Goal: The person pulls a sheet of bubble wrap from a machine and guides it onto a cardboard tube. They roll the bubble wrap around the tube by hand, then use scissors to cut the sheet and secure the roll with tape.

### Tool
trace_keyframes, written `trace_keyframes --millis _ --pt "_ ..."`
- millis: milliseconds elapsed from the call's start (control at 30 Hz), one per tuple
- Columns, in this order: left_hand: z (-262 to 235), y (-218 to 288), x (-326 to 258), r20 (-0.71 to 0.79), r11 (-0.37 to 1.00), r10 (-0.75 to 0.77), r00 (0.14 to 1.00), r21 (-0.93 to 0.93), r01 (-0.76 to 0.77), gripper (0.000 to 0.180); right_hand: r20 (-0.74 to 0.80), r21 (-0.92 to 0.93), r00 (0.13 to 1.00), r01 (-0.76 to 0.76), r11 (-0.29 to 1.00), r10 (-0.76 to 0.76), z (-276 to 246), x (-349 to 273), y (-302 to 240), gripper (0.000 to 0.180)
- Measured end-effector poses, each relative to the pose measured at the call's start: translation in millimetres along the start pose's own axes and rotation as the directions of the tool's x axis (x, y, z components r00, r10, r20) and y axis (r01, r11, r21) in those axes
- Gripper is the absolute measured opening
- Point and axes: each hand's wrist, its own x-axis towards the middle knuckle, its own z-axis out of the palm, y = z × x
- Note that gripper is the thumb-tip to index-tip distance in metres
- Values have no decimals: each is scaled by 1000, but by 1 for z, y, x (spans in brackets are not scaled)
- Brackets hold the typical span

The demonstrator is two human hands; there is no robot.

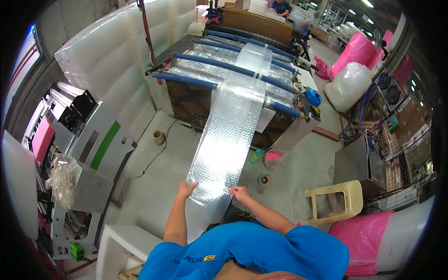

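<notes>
- The left hand [186,189] holds the left edge of the bubble wrap strip [228,135], its fingers closed on it;
- The right hand [239,192] grips the right edge, fingers curled;
- The strip runs from the roller machine [224,65] down toward the person, above the floor;
- A cream plastic stool [336,200] stands at the right.
</notes>
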Motion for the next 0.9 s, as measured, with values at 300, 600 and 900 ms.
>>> trace_keyframes --millis 300,600,900 --pt "18 -17 31 102 984 -88 991 161 71 61 159 -90 973 -156 984 169 -14 32 11 23" --pt "47 52 109 51 996 -75 996 43 73 53 33 -143 998 -46 989 52 -76 102 -41 20" --pt "28 152 144 -63 995 95 993 33 -93 53 -85 296 988 150 943 -130 -102 126 -111 22"
